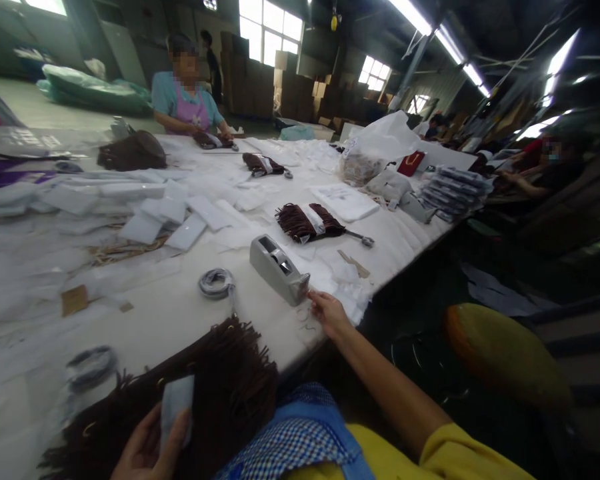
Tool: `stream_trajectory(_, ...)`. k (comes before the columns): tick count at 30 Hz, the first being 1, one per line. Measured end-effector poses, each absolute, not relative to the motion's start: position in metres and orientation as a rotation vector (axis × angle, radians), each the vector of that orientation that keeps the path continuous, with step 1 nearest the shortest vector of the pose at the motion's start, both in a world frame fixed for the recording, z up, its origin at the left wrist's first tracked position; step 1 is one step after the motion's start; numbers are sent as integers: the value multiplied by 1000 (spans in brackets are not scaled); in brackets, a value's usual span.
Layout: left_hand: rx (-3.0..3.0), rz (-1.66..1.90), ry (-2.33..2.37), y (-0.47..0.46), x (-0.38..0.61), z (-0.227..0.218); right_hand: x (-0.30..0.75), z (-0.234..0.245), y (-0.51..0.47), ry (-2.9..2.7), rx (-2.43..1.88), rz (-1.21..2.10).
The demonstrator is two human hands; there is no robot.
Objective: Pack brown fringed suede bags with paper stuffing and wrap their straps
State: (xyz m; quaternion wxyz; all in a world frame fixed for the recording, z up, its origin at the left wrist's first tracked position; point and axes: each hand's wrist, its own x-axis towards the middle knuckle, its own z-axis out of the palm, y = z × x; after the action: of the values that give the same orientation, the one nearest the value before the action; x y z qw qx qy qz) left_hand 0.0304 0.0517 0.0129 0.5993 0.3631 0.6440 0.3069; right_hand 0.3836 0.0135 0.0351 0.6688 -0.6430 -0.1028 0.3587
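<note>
I get one feed, worn on the person's head: it faces forward and down along the white worktable [265, 340], left hand [153, 443] close below, right hand [331, 315] and tape dispenser [279, 270] farther out, the large paned window [271, 30] far back.

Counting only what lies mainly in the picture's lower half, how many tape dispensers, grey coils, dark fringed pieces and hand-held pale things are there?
Tape dispenser: 1
Grey coils: 2
Dark fringed piece: 1
Pale thing in the left hand: 1
Total: 5
</note>
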Motion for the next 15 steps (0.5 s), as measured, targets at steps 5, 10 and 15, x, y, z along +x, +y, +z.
stream_trajectory(5,801,816,1441,43,40,26,349,49,4,-537,-1465,872)
stream_trajectory(10,872,939,1313,37,44,27,275,75,17,-931,-1385,1204)
stream_trajectory(15,912,973,1226,36,43,30,211,71,38,-1031,-1323,1487)
